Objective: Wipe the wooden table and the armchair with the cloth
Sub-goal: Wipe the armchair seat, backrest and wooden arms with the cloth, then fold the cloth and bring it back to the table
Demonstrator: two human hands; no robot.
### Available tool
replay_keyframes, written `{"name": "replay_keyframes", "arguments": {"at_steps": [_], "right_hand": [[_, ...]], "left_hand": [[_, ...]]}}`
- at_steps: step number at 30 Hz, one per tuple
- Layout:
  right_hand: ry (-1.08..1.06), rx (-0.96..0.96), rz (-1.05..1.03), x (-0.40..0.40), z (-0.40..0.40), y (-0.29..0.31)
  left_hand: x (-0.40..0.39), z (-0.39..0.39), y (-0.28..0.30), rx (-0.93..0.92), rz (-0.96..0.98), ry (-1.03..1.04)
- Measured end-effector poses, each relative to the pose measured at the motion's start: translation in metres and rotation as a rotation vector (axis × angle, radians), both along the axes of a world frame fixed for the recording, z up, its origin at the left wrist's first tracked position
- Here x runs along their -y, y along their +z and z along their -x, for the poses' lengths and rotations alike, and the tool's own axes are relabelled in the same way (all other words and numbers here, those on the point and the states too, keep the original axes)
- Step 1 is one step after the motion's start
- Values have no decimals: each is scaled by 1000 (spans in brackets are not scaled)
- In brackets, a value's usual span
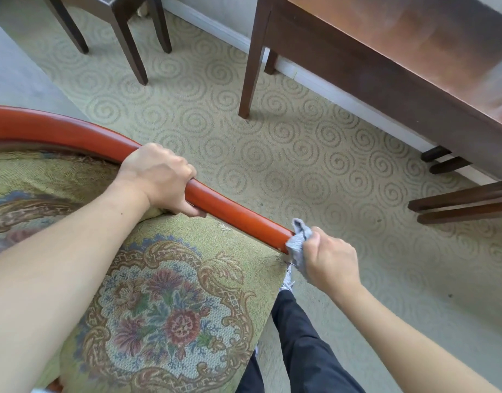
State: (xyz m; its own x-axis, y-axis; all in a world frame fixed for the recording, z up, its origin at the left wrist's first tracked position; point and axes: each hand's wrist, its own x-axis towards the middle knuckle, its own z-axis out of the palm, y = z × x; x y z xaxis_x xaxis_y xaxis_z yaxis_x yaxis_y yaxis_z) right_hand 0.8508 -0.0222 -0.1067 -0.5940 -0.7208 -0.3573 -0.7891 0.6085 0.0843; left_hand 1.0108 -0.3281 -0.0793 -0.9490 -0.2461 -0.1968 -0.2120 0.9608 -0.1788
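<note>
**Armchair rail getting its wipe, table waiting behind**

Armchair (170, 293) is sitting low and left in the view, its floral seat facing up and its curved red wooden rail (235, 214) sweeping from the far left down to a blunt end near the centre. The right hand (333, 258) is bunching the grey cloth (299, 242) in curled fingers and pressing it against that rail end. The left hand (159, 177) is wrapping its fingers over the rail higher up, seemingly steadying the chair.

The step in hand looks like the armchair half of the job. Next, the cloth is probably needing to travel up the rail, so the left hand would be shifting out of its path.

The wooden table (414, 35) is standing well apart at the upper right; whether it is already wiped cannot be told, its top being blurred. Patterned carpet (272, 143) between chair and table is leaving open room, though the dark table leg (251, 69) and a second chair's legs (125, 32) are bounding it.
</note>
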Motion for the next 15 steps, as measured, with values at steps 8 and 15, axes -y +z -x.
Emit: {"name": "replay_keyframes", "arguments": {"at_steps": [8, 15], "right_hand": [[-451, 201, 275, 14, 37, 0], [-569, 688, 442, 70, 58, 46]], "left_hand": [[-1, 1, 2, 107, -23, 95], [-25, 13, 27, 336, -26, 194]]}}
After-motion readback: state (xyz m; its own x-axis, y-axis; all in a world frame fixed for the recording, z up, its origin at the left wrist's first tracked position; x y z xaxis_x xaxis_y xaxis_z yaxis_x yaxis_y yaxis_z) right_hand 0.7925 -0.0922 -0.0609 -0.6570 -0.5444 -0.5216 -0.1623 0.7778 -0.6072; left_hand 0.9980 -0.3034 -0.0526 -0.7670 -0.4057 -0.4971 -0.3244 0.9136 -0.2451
